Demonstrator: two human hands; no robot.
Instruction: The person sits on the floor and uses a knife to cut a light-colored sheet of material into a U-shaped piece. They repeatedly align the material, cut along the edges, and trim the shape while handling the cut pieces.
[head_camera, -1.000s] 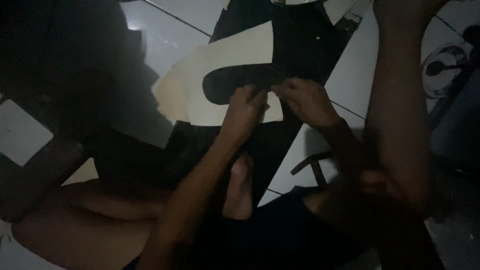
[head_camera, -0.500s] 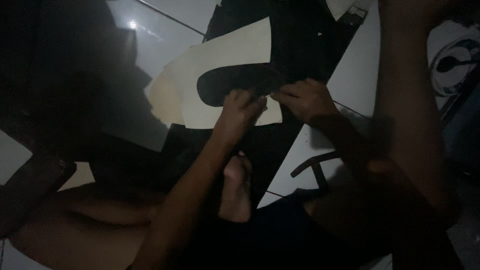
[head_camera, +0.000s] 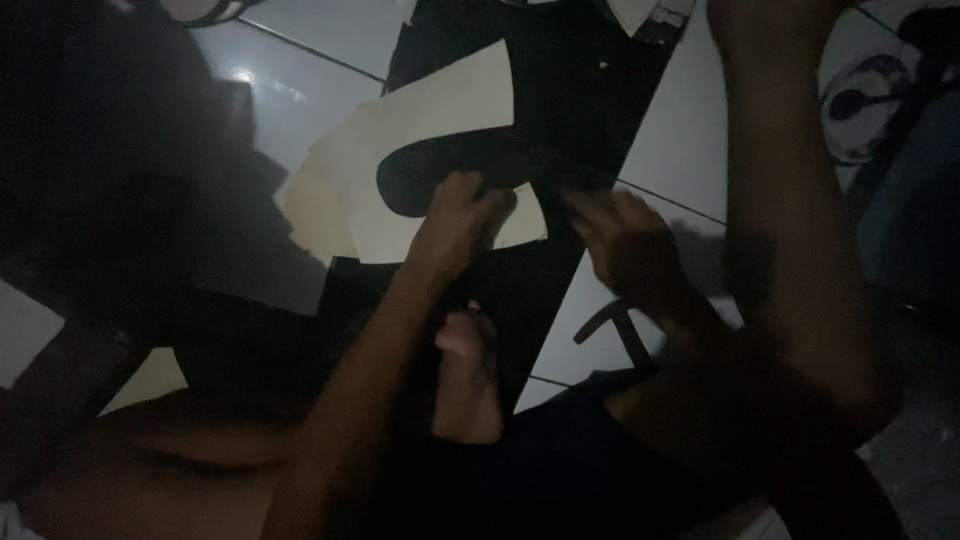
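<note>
A cream paper pattern (head_camera: 420, 150) with a curved cut-out lies on a sheet of black fabric (head_camera: 560, 90) spread over the white tiled floor (head_camera: 320, 60). My left hand (head_camera: 458, 222) presses down on the pattern's lower edge, fingers partly bent. My right hand (head_camera: 625, 250) rests on the black fabric just right of the pattern, fingers spread; whether it pinches the fabric is too dark to tell. My bare foot (head_camera: 468, 375) lies under my left forearm.
My raised right leg (head_camera: 790, 220) stands at the right. A thin black strip (head_camera: 620, 330) lies on the tile near my right wrist. A round white-and-dark object (head_camera: 870, 95) sits at the upper right. The left side is in deep shadow.
The view has shifted, so the pattern sits lower and more to the centre. My right hand has slid a little away from my left hand, to the right along the fabric.
</note>
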